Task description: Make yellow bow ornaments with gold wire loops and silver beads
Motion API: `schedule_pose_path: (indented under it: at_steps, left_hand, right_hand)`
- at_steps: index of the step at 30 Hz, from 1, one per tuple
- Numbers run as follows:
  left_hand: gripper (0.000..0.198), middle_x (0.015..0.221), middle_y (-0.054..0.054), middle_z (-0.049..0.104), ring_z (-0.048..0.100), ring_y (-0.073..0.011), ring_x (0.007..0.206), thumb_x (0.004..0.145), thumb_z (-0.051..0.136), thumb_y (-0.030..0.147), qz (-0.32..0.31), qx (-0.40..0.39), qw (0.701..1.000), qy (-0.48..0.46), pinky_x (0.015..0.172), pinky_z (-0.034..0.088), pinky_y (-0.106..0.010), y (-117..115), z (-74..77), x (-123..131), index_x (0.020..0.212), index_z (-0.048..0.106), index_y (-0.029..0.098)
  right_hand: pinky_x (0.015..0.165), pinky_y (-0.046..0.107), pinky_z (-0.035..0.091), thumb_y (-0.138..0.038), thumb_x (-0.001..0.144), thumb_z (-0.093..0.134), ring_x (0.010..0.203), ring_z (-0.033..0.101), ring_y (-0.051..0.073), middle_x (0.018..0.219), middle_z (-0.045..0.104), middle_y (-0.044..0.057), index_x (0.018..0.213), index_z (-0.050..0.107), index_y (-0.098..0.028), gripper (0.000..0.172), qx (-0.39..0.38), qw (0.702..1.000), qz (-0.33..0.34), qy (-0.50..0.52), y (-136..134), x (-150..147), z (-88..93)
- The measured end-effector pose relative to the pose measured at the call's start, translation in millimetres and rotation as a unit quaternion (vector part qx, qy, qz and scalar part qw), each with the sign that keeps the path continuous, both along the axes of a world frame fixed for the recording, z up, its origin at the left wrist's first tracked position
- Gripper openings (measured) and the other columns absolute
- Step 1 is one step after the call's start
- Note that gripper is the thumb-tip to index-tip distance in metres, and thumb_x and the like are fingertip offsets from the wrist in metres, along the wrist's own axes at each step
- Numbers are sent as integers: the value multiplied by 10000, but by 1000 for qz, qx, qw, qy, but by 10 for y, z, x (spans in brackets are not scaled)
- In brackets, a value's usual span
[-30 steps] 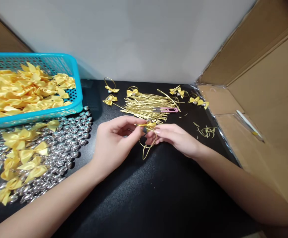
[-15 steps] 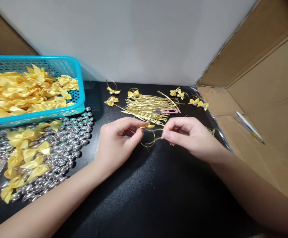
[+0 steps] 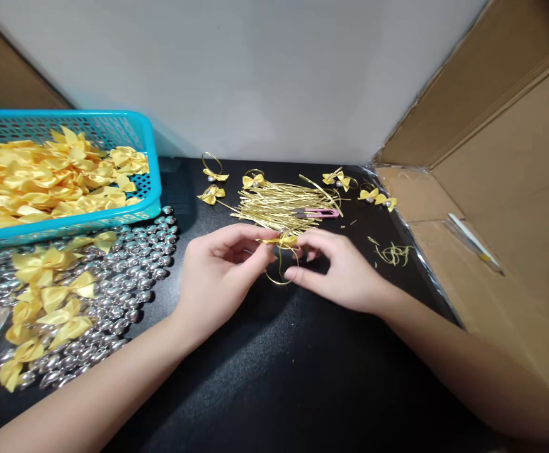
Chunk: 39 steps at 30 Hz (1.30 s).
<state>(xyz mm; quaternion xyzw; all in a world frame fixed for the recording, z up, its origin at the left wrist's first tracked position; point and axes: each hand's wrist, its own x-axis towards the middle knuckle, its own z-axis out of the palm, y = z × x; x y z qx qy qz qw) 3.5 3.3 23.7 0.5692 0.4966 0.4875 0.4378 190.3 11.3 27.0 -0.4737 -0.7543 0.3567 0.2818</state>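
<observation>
My left hand is closed, its thumb and forefinger pinching a yellow satin ribbon bow with a small silver bead at its top. A thin gold cord loop hangs below the bow. My right hand is close against the bow's right end, forefinger at the ribbon and thumb lower by the loop, with a gap between them. Behind both hands lies a pile of gold cord pieces, and on it a pink-handled snipping tool.
A blue basket full of yellow bows stands at the left. Silver beads and loose bows spread before it. Finished-looking bows with loops line the back edge. Cord scraps and a white pen-like tool lie right.
My right hand has moved left, from drawing out the cord's strands to beside the bow, and its thumb and forefinger have parted. My left hand keeps its pinch on the bow.
</observation>
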Motion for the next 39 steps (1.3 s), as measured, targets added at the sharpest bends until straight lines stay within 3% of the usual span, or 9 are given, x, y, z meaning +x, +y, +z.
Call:
schedule_pose_path:
  at_steps: [4, 9, 14, 19, 22, 24, 29, 34, 39]
  left_hand:
    - [72, 797, 4, 762, 696, -92, 630, 775, 713, 162, -3, 17, 1000, -1, 595, 564, -158, -34, 27, 12, 842, 738, 174]
    - [90, 801, 5, 759, 673, -82, 600, 771, 700, 137, 31, 37, 999, 8, 552, 544, -153, -25, 73, 23, 830, 748, 185]
    - [83, 732, 5, 750, 643, -79, 528, 748, 718, 138, 79, 27, 996, -41, 502, 526, -165, 47, 85, -11, 799, 757, 191]
    - [81, 763, -4, 753, 659, -100, 577, 744, 731, 171, 109, 38, 988, -99, 507, 529, -186, 122, 50, -69, 813, 759, 204]
    - [75, 768, -9, 755, 660, -99, 574, 736, 730, 163, 111, 29, 989, -97, 503, 525, -184, 127, 60, -68, 796, 756, 201]
    - [68, 749, -9, 752, 654, -96, 553, 736, 725, 162, 101, 14, 991, -86, 492, 519, -181, 112, 73, -55, 787, 755, 195]
    - [74, 722, -12, 750, 637, -92, 523, 733, 735, 178, 36, -43, 996, -70, 483, 510, -175, 47, 67, -9, 804, 754, 181]
    - [87, 718, -30, 758, 656, -123, 538, 741, 742, 217, -3, -72, 996, -55, 495, 530, -205, -4, 25, 38, 816, 749, 173]
    - [110, 768, -44, 765, 679, -146, 607, 746, 741, 247, -5, -59, 998, -11, 538, 543, -219, 2, 3, 20, 827, 749, 171]
  right_hand:
    - [767, 301, 480, -231, 814, 678, 843, 575, 152, 917, 639, 36, 846, 661, -179, 63, -25, 995, 47, 82, -37, -112, -133]
    - [824, 298, 477, -170, 851, 628, 837, 594, 132, 829, 633, 11, 731, 617, -172, 120, -66, 984, 110, 125, -57, -102, -136]
    - [878, 337, 443, -168, 861, 624, 891, 574, 166, 872, 665, 47, 770, 660, -155, 99, -11, 973, 231, -29, -69, -57, -123]
    - [857, 367, 429, -236, 861, 645, 892, 561, 190, 850, 685, 29, 794, 719, -183, 113, -42, 943, 285, -167, -58, 36, -29]
    - [885, 387, 432, -298, 801, 718, 954, 573, 210, 966, 689, 38, 959, 721, -192, 190, -41, 948, 259, -179, -25, 99, 62]
    - [892, 366, 444, -278, 804, 711, 969, 586, 197, 1014, 680, 51, 1028, 695, -174, 248, -6, 974, 189, -127, 2, 117, 110]
    - [804, 310, 479, -174, 856, 597, 831, 614, 149, 859, 681, 33, 838, 666, -166, 72, 64, 997, -35, 38, 8, 47, 86]
    - [852, 345, 485, -211, 780, 694, 932, 609, 187, 991, 667, 55, 913, 675, -180, 138, -31, 997, 33, 59, -101, -109, -86]
    - [807, 350, 503, -195, 828, 610, 828, 639, 171, 875, 696, 40, 868, 663, -170, 72, -131, 983, -13, 125, -114, -145, -147]
